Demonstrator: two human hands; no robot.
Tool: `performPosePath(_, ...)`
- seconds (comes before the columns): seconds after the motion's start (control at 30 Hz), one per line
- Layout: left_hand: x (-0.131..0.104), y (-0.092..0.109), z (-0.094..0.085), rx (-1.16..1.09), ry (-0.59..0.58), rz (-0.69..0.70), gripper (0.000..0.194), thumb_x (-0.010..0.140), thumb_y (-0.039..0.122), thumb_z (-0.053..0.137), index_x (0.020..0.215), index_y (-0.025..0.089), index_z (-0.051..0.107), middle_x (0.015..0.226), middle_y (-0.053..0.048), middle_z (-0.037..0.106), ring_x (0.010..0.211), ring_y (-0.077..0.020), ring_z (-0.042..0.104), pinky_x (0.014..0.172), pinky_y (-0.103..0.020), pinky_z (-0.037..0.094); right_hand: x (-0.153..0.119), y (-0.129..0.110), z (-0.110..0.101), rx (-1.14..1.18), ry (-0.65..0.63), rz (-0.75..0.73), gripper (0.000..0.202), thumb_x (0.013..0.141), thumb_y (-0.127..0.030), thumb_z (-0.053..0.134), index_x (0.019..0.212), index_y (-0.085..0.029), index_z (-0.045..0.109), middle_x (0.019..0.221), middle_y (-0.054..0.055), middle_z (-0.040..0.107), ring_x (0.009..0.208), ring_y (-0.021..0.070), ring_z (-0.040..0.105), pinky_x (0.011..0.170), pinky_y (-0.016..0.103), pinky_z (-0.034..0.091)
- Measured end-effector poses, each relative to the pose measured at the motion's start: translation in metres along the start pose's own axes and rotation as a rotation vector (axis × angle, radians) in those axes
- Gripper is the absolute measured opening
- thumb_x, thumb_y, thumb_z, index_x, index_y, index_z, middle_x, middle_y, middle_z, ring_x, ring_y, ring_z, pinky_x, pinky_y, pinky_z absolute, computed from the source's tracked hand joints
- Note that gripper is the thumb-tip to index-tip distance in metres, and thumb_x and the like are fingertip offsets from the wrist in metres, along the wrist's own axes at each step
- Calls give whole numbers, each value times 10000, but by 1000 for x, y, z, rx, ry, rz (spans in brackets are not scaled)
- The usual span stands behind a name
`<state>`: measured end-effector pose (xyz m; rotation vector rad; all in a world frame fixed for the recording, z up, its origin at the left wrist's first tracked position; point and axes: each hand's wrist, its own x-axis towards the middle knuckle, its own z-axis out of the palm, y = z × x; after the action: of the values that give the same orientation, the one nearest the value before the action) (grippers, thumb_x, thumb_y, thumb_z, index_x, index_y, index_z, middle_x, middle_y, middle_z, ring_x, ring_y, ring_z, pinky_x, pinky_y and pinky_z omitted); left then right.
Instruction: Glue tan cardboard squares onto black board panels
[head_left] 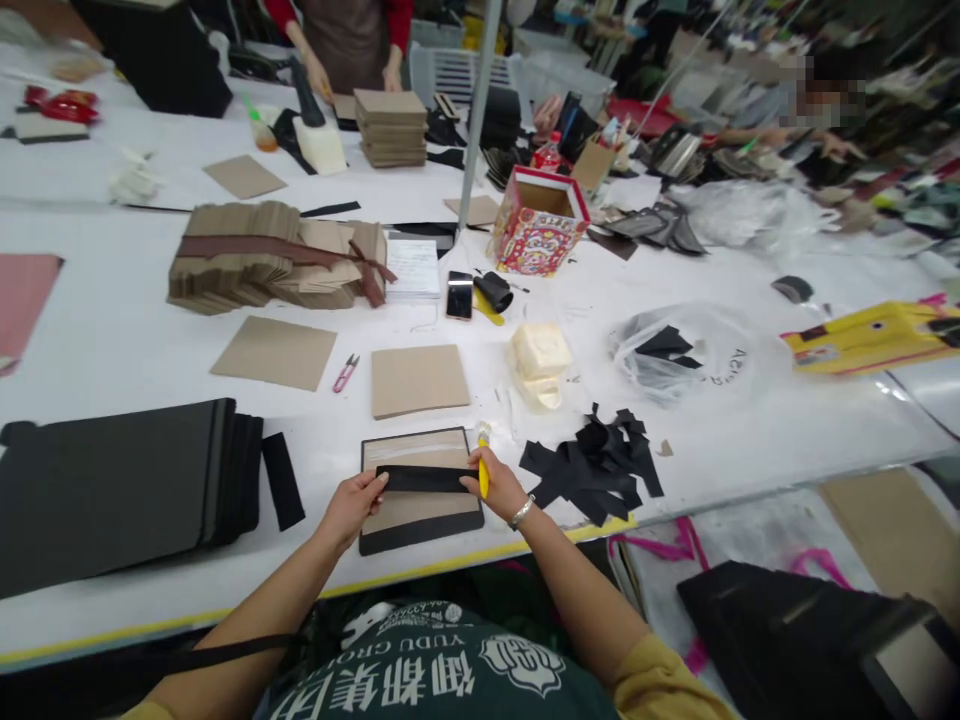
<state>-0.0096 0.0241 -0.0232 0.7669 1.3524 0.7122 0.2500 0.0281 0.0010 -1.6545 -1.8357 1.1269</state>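
Note:
A black fabric strip point(426, 479) is stretched flat between my two hands, above a black-edged cardboard panel point(417, 512). My left hand point(352, 508) pinches the strip's left end between thumb and fingers. The other end is in the fingertips of my right hand point(501, 488), which also grips a yellow-handled brush point(484, 470), bristles up. A whitish streak runs across the panel's far part. Right of the panel lies a loose heap of black strips point(600, 465). Beyond it stands a cream-coloured tub point(540, 360).
To the left lie a stack of black panels point(112, 490) and a single black strip point(283, 482). Farther back are cardboard sheets point(420, 380), pink thread snips point(346, 373), a tied cardboard bundle point(247, 255), a phone point(459, 296) and a red box point(540, 225). Across the table stands another person point(345, 45).

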Motion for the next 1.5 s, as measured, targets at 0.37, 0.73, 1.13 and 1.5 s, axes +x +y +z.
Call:
performPosePath(0.37, 50, -14, -19, 635, 508, 112, 390, 712, 508, 483, 513, 174, 515, 477, 30, 487, 495, -104, 431, 498, -224, 281, 72, 21, 32, -243, 161, 4, 209, 754, -286, 503, 930, -192, 440, 790, 20, 582, 631, 148, 579, 588, 238, 413)
performPosePath(0.73, 62, -12, -20, 847, 503, 30, 409, 721, 534, 449, 511, 188, 509, 513, 1, 531, 513, -129, 452, 499, -239, 245, 89, 37, 43, -426, 149, 41, 197, 777, -264, 514, 944, -187, 442, 734, 13, 581, 616, 140, 564, 550, 214, 360)
performPosePath(1.13, 62, -6, -19, 930, 463, -12, 411, 762, 502, 384, 520, 192, 506, 508, -9, 534, 498, -142, 468, 494, -246, 267, 92, 40, 50, -515, 96, 77, 210, 799, -246, 507, 991, -183, 451, 767, 22, 579, 677, 138, 548, 583, 211, 348)
performPosePath(1.5, 48, -11, -15, 1324, 263, 669, 441, 803, 441, 389, 1076, 152, 578, 1136, -137, 573, 1089, -247, 489, 907, -354, 350, 50, 45, 49, -360, 304, -237, 212, 846, -199, 379, 1012, -131, 492, 1115, 145, 529, 1042, 199, 477, 869, 350, 398)
